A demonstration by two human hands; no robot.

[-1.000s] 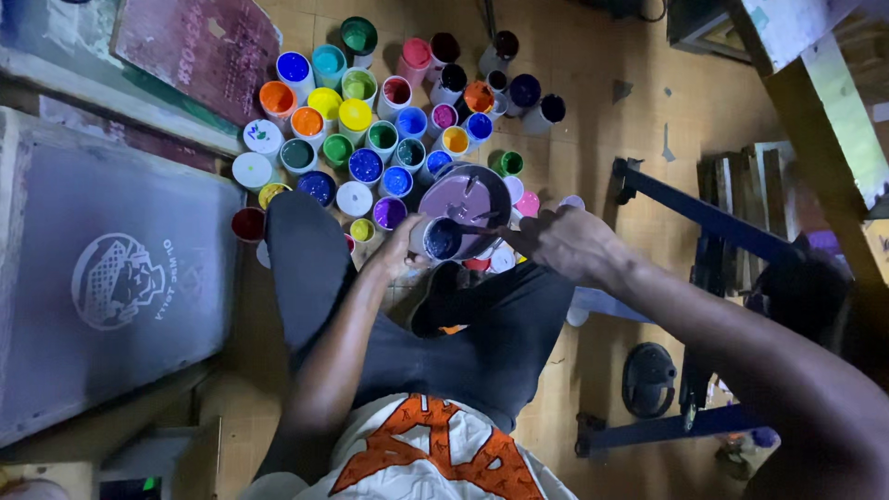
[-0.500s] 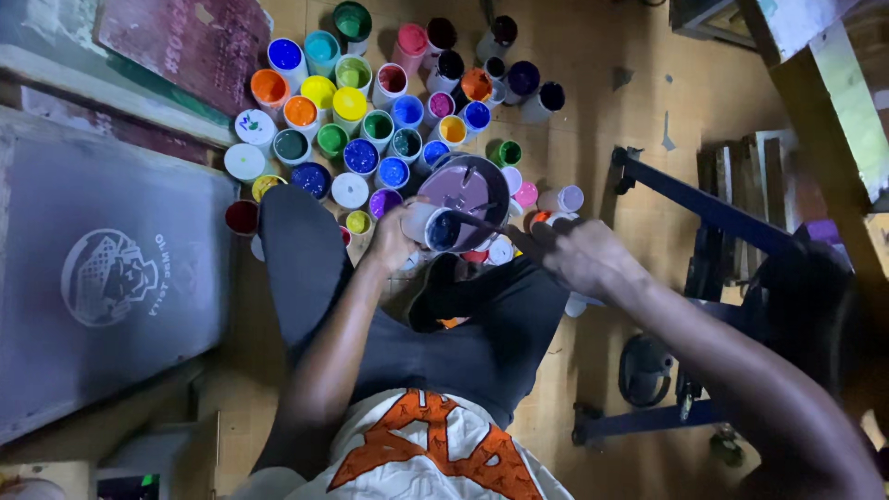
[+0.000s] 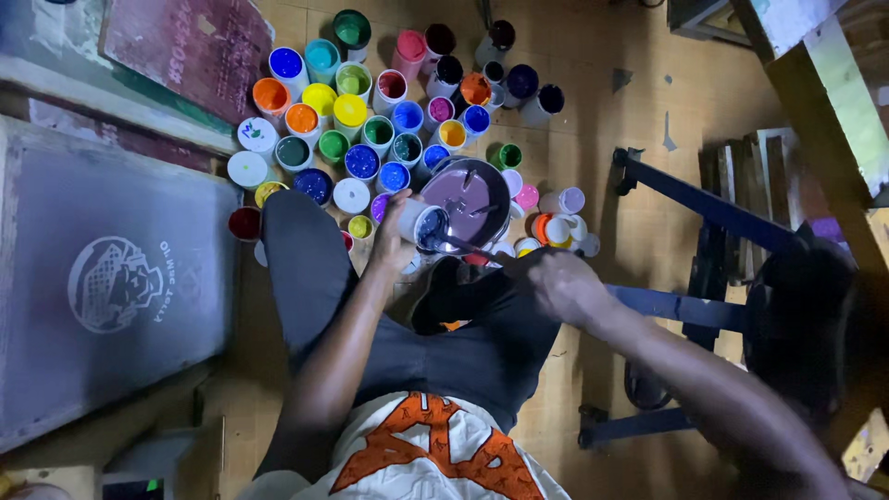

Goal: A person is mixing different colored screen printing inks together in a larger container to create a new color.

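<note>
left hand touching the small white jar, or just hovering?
Touching. The head view shows the left hand wrapped around the small white jar, fingers on its side, while the right hand dips a thin tool into it.

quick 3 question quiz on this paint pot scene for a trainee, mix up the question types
1. True or false: the left hand holds a small white jar of dark paint.
2. What does the right hand hold? A) a roller B) a thin stirring stick C) a rag
3. Fill in: the large bowl just beyond the jar holds ____ paint.

Key: 1 true; 2 B; 3 purple
</note>
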